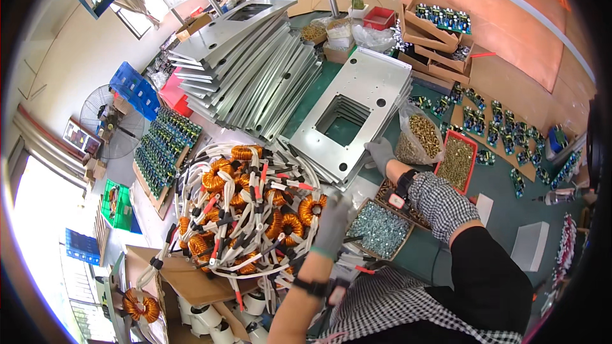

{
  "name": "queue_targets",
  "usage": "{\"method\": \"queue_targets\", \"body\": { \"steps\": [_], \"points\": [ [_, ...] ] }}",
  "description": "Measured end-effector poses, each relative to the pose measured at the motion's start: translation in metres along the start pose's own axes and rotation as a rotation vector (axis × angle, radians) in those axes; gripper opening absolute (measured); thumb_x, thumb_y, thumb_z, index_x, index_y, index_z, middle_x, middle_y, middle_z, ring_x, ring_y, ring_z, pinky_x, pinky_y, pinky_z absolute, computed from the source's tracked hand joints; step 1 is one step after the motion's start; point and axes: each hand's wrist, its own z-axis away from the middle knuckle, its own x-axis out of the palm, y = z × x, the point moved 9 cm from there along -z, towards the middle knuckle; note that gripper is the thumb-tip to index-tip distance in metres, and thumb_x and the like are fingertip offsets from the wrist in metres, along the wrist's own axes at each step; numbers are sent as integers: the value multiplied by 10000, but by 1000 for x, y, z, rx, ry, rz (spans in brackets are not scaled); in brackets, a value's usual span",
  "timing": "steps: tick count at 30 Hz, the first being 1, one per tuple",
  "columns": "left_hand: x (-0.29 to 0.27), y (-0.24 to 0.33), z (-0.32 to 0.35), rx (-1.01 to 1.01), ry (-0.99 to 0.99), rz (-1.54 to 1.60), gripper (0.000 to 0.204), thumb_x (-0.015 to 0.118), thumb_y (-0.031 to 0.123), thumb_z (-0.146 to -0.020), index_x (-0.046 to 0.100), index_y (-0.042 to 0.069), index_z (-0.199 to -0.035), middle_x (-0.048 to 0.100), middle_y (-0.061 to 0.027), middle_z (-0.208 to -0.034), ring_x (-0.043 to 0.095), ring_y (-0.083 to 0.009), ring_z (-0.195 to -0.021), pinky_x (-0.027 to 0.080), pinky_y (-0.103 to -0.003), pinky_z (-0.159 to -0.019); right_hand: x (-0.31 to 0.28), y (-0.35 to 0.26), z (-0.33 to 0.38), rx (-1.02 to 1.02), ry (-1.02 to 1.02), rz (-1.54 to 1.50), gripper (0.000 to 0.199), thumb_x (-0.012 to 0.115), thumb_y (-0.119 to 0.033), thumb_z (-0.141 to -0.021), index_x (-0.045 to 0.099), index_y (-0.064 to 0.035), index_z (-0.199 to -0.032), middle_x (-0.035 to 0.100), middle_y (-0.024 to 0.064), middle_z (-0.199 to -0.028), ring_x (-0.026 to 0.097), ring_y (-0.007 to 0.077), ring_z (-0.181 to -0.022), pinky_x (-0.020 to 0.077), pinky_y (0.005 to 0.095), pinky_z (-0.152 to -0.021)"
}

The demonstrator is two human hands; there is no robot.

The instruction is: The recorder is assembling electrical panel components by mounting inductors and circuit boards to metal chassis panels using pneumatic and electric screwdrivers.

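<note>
Grey fabric covers the right hand (pixel 381 155), fingers loosely curled at the metal panels' (pixel 361 83) near right edge; I can't tell whether it grips one. The left hand (pixel 330 224), blurred, is just beside the copper coils (pixel 291 228); I can't make out its hold. I read this as a reach, calling for firm fingertips clear of the bagged brass fasteners (pixel 422 135) right of the right hand.
</note>
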Motion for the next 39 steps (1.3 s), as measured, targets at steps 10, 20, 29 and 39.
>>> {"method": "queue_targets", "body": {
  "steps": [10, 20, 29, 39],
  "points": [
    [-17, 2, -131, -33, 84, -1357, 449, 621, 403, -654, 665, -10, -823, 638, -243, -872, 625, -383, -843, 487, -430, -776, -29, -14, 39, 201, -489, -195, 216, 552, -201, -885, 473, -34, -996, 512, 65, -726, 577, 199, -583, 512, 363, -493],
    [4, 61, -56, 81, 194, -149, 195, 552, 172, -804, 442, 52, -697, 419, 10, -561, 378, -85, -418, 280, -234, -381, -11, -116, 15, -195, -263, -505, 225, 610, -57, -772, 561, -37, -991, 592, 37, -808, 563, 148, -699, 477, 273, -673],
    [38, 0, 55, -54, -172, 360, 348, 432, 267, -928, 440, -18, -1128, 513, -118, -977, 552, -226, -892, 478, -327, -735, -116, -91, 238, -621, -134, -456, 405, 577, 7, -775, 488, 12, -1170, 577, 55, -1028, 546, 134, -925, 451, 271, -814],
    [115, -25, 141, 43, -392, -190, 255, 442, 185, -916, 470, -18, -1069, 525, -77, -904, 495, -136, -811, 428, -275, -732, -227, 97, 446, -210, 323, -591, 458, 540, -68, -839, 384, 15, -1262, 547, 134, -1127, 574, 206, -989, 509, 321, -791]
  ]
}}
